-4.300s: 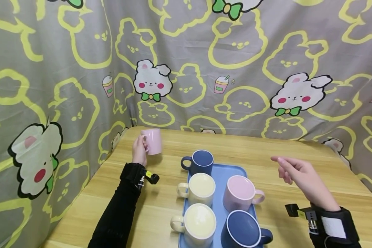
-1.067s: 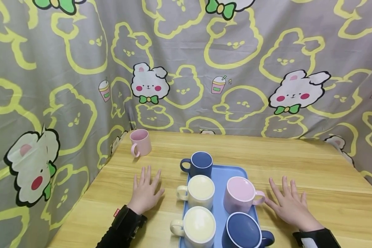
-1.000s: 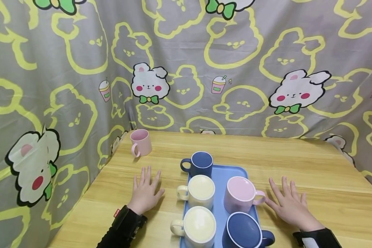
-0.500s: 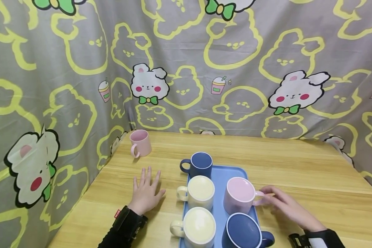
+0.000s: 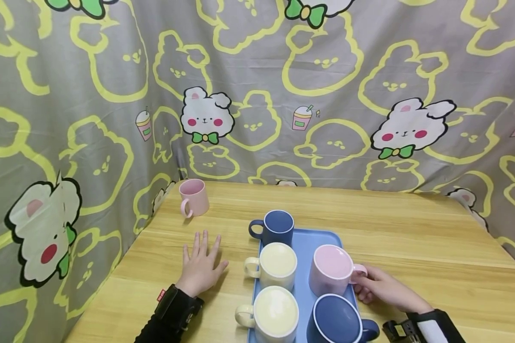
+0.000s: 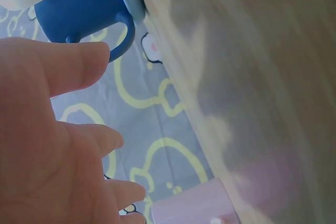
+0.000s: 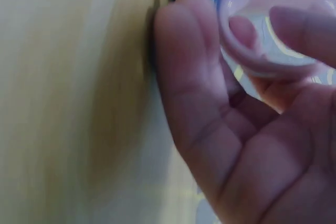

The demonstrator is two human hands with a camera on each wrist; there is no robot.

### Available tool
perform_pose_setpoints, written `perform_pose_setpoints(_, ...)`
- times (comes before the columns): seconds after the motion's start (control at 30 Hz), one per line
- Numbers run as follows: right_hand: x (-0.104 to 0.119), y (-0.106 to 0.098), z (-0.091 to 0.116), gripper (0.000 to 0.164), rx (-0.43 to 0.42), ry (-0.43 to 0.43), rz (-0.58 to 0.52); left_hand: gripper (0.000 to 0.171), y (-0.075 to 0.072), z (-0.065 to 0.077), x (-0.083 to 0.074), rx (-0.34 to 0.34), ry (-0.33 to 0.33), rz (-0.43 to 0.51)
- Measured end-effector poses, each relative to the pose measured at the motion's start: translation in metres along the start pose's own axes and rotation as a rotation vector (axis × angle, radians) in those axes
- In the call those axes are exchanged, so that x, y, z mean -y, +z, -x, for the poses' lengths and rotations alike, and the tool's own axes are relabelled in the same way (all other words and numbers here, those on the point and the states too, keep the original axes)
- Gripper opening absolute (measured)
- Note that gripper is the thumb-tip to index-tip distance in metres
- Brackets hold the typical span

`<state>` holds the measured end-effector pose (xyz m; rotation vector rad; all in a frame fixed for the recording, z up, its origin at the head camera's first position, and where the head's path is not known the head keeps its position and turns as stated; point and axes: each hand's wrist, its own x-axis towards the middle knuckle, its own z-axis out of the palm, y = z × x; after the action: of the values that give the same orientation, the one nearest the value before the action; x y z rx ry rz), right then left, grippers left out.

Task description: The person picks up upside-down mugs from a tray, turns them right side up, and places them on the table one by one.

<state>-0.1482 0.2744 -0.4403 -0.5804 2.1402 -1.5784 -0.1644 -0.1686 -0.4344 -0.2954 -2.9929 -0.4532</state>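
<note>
Mug, pink (image 5: 329,277), is located on the blue tray (image 5: 310,238), at its right edge, with its handle (image 5: 360,269) projecting beyond the edge over the table (image 5: 416,224). Right hand (image 5: 388,289) grasps this handle: the fingers curl at the loop, and the right wrist view shows a fingertip behind its opening. That view is close and blurred, so whether the thumb presses firmly on the handle cannot be confirmed.

Left hand (image 5: 200,270) holds nothing; its fingers are spread, between the tray and the other pink mug (image 5: 196,197).

Handling assessment: the held mug appears to be glazed ceramic, therefore judged stiff, moderately heavy for its bulk, and breakable on a knock. The glossy wall is likely to be slick under bare fingertips. The handle is the sound place to take hold, with fingers through the loop and thumb braced on top; the weight sits to one side of it, so a loose pinch would probably let the body tip.

Clearance is a concern. A navy mug (image 5: 335,318) stands just beside it on the near side, and cream mugs (image 5: 278,266) stand across the tray. Contact could chip a rim.
</note>
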Motion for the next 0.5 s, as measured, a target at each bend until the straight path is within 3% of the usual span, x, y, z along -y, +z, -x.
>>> perform_pose_setpoints(0.3,0.005,0.006,-0.001,0.028,-0.110,0.081,0.064,0.068,0.000,0.000,0.000,-0.001,-0.001,-0.008)
perform_pose_setpoints(0.5,0.013,0.008,-0.001,0.030,-0.270,0.099,0.191,0.067,-0.002,0.000,-0.001,-0.005,-0.001,-0.001)
